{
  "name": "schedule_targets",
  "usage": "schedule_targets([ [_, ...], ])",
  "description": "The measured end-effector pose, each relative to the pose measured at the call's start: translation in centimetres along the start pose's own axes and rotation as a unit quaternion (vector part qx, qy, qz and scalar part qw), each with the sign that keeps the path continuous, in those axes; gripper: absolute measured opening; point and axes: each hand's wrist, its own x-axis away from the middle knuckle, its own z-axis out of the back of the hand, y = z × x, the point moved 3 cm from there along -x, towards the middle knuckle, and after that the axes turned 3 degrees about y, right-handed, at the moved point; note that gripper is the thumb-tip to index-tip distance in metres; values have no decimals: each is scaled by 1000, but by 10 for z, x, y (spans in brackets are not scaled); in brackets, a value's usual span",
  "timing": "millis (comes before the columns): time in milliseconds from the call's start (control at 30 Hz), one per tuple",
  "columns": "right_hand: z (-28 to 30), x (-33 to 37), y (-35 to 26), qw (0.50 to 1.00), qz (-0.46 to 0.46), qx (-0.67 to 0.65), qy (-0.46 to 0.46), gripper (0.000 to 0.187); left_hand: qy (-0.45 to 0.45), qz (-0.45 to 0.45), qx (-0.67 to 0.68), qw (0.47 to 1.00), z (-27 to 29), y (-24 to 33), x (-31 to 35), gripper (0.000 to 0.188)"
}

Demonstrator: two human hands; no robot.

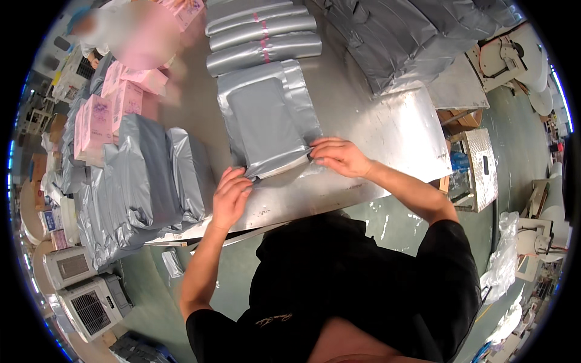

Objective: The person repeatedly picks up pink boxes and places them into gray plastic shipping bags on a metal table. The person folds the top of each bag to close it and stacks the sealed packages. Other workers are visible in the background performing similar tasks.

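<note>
A grey plastic mailing bag (260,118) with a flat rectangular bulge inside lies on the metal table in front of me. My left hand (231,196) is at its near left corner, with fingertips closed on the bag's edge. At the near right corner my right hand (342,157) pinches the same bag between thumb and fingers. The bag's near edge, with a pale strip along it, runs between my two hands. Exactly how much plastic each hand grips is partly hidden by the fingers.
Beyond the bag lie several rolled grey bags (266,48). Filled grey bags (145,175) and pink boxes (97,124) are stacked at the left. A large pile of grey bags (393,42) covers the far right of the metal table (399,130). Another person stands at the far left.
</note>
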Motion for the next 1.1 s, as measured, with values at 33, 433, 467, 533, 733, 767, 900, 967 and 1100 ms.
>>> schedule_targets([
  [33,-1,1,0,986,-118,-108,41,16,68,100,112,986,1,3,-1,12],
  [433,-58,-63,27,744,-420,-444,269,32,348,348,386,780,-32,-27,-55,19],
  [467,-57,-64,23,731,-442,-445,270,39,355,353,418,758,-38,-26,-52,20],
  [533,-55,-55,22,749,-478,-437,141,71,342,382,446,733,-52,-38,-35,30],
  [733,-67,-86,-15,724,-419,-548,-17,99,201,466,625,593,-52,-29,22,51],
  [767,-67,-110,-51,707,-381,-596,12,101,226,452,688,521,-50,-20,29,54],
  [900,-110,-175,-130,895,-257,-363,-18,103,242,489,734,405,-1,19,67,51],
  [967,-149,-206,-143,975,-173,-131,-40,104,31,548,716,431,34,39,117,44],
  [1100,-181,-249,-131,955,-182,-224,-66,109,-250,292,496,778,255,71,79,47],
])
